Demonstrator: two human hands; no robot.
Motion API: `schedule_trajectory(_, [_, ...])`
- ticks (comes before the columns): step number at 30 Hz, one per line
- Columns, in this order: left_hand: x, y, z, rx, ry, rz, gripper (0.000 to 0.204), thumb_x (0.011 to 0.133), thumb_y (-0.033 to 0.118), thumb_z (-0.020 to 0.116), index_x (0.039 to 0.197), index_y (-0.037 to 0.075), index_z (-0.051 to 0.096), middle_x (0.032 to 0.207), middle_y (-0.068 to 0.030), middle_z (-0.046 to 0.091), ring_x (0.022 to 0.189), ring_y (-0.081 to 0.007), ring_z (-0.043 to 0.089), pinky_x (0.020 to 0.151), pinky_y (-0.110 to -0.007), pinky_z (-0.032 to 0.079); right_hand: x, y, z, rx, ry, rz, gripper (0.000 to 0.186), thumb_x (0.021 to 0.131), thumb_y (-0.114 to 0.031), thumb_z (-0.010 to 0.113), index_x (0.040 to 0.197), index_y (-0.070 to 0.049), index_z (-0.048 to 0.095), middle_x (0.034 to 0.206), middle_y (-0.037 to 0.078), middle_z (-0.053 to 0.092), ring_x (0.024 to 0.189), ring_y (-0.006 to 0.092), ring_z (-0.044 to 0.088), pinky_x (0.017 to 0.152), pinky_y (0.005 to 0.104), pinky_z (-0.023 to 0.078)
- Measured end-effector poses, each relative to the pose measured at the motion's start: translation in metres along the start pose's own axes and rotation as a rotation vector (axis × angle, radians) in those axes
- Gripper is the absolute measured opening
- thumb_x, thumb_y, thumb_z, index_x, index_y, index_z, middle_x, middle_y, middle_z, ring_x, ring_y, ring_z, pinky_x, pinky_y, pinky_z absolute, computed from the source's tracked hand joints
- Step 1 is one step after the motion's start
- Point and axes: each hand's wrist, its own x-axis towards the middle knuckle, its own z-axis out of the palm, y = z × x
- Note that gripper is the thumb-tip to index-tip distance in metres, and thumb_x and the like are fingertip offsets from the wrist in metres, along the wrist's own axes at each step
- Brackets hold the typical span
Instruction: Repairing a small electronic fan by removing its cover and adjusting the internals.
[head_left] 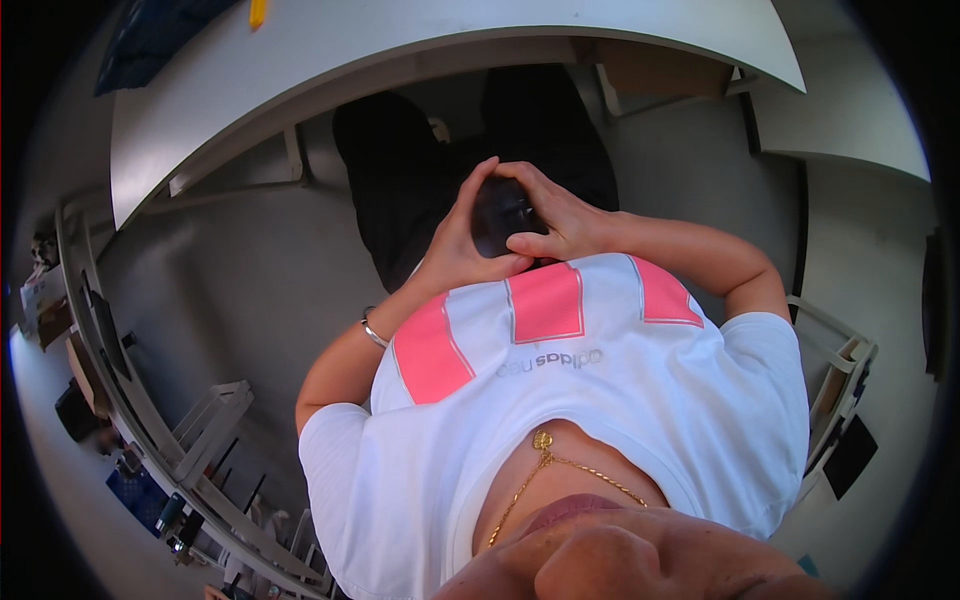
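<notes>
Object [495,218], dark and glossy, is held between left hand [455,237] and right hand [574,220].

the table [430,28] is before the person [590,400], the object [492,222] is between left hand [458,240] and right hand [572,222], and the rack [188,470] stands at left.

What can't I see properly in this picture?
All in the head view:
The dark thing: the left hand and right hand wrap around it and hide its sides, so I can't tell what it is.
The blue thing: the top edge cuts it off.
The yellow thing: the top edge cuts it off too.
The small things on the shelf at the left: too tiny and blurry to name.
</notes>
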Motion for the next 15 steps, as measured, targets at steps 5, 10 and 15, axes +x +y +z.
schedule_trajectory(5, [0.0, 0.0, -0.002, 0.004, -0.012, -0.047, 0.111, 0.064, 0.028, 0.087, 0.154, 0.017, 0.024, 0.141, -0.0146, 0.045, 0.134, -0.0297, 0.045, 0.11, -0.037, 0.036, -0.001, 0.0, 0.004, 0.072, 0.072, 0.037, 0.089, 0.082, -0.052, 0.067, 0.142, 0.0, 0.028, 0.133, 0.027, 0.041, 0.125, 0.0402, 0.047, 0.105, 0.0436, 0.039])
schedule_trajectory(10, [0.005, -0.001, -0.01, -0.009, -0.076, -0.038, 0.111, 0.064, 0.032, 0.087, 0.154, 0.016, 0.023, 0.141, -0.0149, 0.045, 0.132, -0.0296, 0.046, 0.11, -0.037, 0.036, 0.003, 0.006, 0.001, 0.016, 0.054, 0.017, 0.09, 0.083, -0.055, 0.065, 0.142, 0.002, 0.027, 0.132, 0.027, 0.042, 0.125, 0.0404, 0.047, 0.105, 0.0435, 0.039])
schedule_trajectory(15, [0.009, 0.0, -0.012, -0.045, -0.086, -0.084, 0.111, 0.065, 0.03, 0.088, 0.153, 0.015, 0.023, 0.141, -0.0176, 0.047, 0.131, -0.033, 0.048, 0.108, -0.039, 0.039, 0.008, 0.009, -0.006, -0.003, 0.001, 0.019, 0.09, 0.084, -0.057, 0.063, 0.141, 0.002, 0.026, 0.131, 0.027, 0.041, 0.124, 0.0408, 0.048, 0.103, 0.0442, 0.04])
